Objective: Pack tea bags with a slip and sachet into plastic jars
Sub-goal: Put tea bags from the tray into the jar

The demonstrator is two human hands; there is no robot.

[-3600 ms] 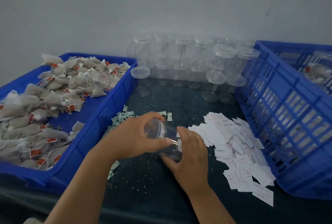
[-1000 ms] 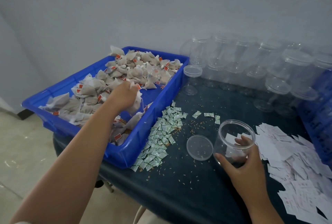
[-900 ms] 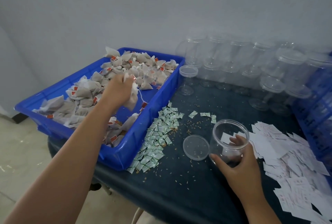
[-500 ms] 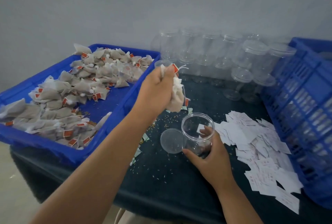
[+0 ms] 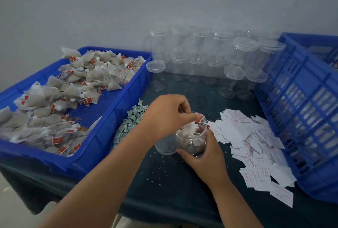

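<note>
My right hand [image 5: 205, 156] grips an open clear plastic jar [image 5: 191, 140] standing on the dark table. My left hand [image 5: 167, 113] is at the jar's mouth, fingers curled around a bunch of white tea bags [image 5: 188, 129] with red tags that reach down into the jar. The jar's lid [image 5: 164, 146] lies flat just left of the jar. Loose tea bags [image 5: 54, 99] fill the blue tray [image 5: 102, 132] on the left. Small green sachets [image 5: 129, 123] lie piled beside the tray. White paper slips [image 5: 252, 141] are heaped to the right of the jar.
Several empty lidded clear jars [image 5: 210, 57] stand stacked at the back against the wall. A tall blue slatted crate [image 5: 301, 103] fills the right side. Small crumbs are scattered over the table [image 5: 164, 182]; its front edge runs below my forearms.
My left hand took a bunch of tea bags out of the tray, carried it right and lowered it into the jar's mouth. My right hand kept hold of the jar.
</note>
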